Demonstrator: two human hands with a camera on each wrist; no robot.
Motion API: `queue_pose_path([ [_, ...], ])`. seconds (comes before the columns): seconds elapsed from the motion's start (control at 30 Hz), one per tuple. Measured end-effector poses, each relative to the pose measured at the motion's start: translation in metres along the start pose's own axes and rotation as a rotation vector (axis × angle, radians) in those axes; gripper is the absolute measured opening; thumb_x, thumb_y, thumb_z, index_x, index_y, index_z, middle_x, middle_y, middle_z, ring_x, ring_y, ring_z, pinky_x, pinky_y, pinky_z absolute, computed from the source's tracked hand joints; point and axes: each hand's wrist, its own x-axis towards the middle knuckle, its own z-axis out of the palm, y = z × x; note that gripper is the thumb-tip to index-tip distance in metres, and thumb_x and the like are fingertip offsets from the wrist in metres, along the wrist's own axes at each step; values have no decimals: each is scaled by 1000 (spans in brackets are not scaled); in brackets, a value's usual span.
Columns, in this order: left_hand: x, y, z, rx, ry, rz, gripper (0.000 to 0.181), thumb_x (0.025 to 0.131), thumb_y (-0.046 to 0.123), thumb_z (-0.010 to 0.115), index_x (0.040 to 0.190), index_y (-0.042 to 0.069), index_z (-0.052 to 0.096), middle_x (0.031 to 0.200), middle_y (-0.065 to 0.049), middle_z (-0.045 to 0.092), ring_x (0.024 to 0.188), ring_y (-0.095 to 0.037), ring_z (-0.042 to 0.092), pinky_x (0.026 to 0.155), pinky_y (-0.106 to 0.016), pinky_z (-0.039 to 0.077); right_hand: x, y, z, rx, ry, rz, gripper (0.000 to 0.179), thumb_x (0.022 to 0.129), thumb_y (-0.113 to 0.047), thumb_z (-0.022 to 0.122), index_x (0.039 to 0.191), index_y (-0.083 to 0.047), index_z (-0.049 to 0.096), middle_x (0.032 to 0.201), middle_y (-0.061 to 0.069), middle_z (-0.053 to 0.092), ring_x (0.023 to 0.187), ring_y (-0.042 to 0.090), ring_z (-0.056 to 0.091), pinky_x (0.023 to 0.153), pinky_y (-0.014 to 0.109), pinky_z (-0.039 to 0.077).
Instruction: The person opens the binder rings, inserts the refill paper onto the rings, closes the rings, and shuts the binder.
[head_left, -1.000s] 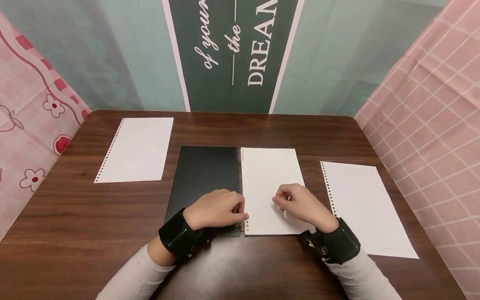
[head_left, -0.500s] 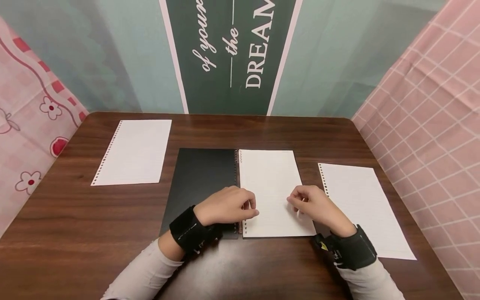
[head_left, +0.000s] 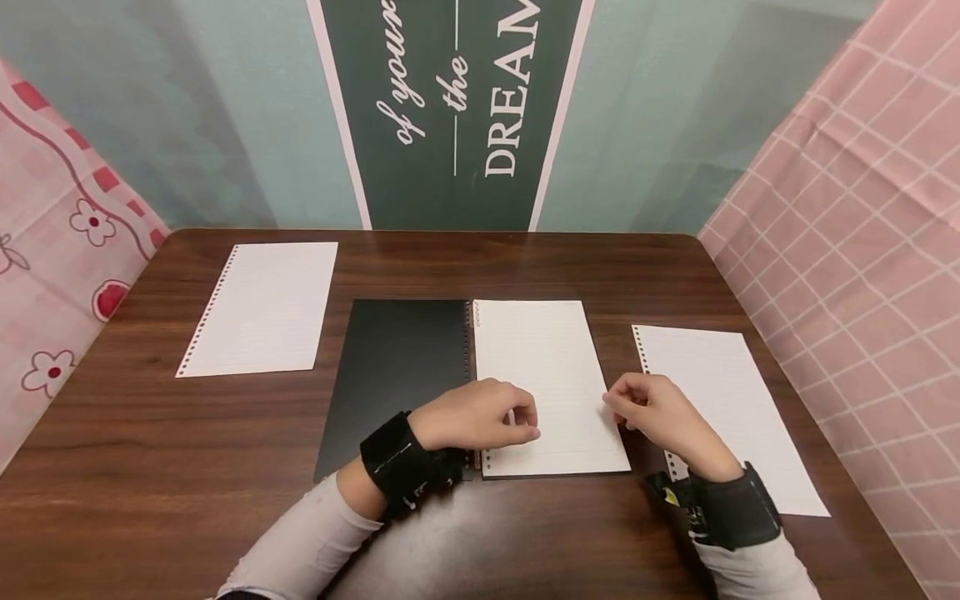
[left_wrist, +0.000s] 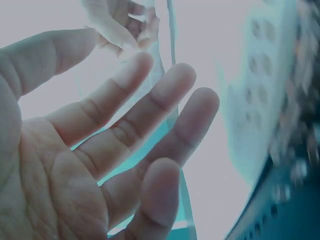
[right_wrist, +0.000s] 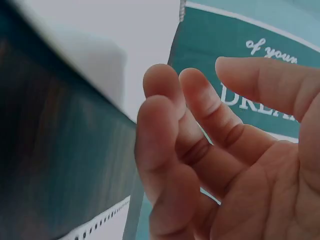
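Observation:
An open ring-bound notebook lies mid-table, its black cover (head_left: 405, 350) on the left and a white lined page (head_left: 532, 358) on the right. My left hand (head_left: 480, 414) hovers across the rings and the page's lower left; the left wrist view shows its fingers loosely bent with nothing in them. By the page's right edge is my right hand (head_left: 660, 412), partly over a loose punched sheet (head_left: 727, 392). Its fingers (right_wrist: 157, 130) are relaxed, and the thumb stands apart from them in the right wrist view. Neither hand holds anything.
Another loose punched sheet (head_left: 262, 308) lies at the table's far left. The brown wooden table (head_left: 187, 467) backs onto a green printed cloth (head_left: 457, 108). Pink cloths hang at the left and right sides.
Both hands have moved to the right: the left from the rings onto the page, the right from above the page to its right edge. Notebook and sheets stay in place; the head view shifts slightly.

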Motion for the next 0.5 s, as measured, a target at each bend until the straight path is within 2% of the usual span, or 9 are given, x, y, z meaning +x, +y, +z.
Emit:
queue_pose_path([
  [0.17, 5, 1, 4, -58, -20, 27, 11, 97, 29, 61, 96, 21, 69, 86, 13, 65, 72, -2, 58, 68, -19, 48, -5, 8, -6, -8, 23, 26, 20, 99, -20, 60, 94, -2, 67, 78, 7, 67, 68, 16, 61, 63, 26, 50],
  [0.33, 14, 5, 7, -88, 7, 12, 14, 97, 28, 61, 103, 19, 69, 89, 11, 65, 74, -3, 58, 69, -19, 47, -8, 17, -13, -34, 62, 66, 24, 100, -24, 59, 95, -2, 68, 81, 8, 68, 69, 16, 61, 61, 26, 48],
  [0.5, 29, 7, 12, -119, 52, -2, 15, 97, 27, 60, 106, 18, 69, 91, 9, 68, 79, -2, 61, 72, -18, 48, -11, 25, -19, -60, 119, 78, 26, 101, -24, 58, 95, -1, 68, 80, 9, 68, 66, 13, 60, 58, 25, 45],
])
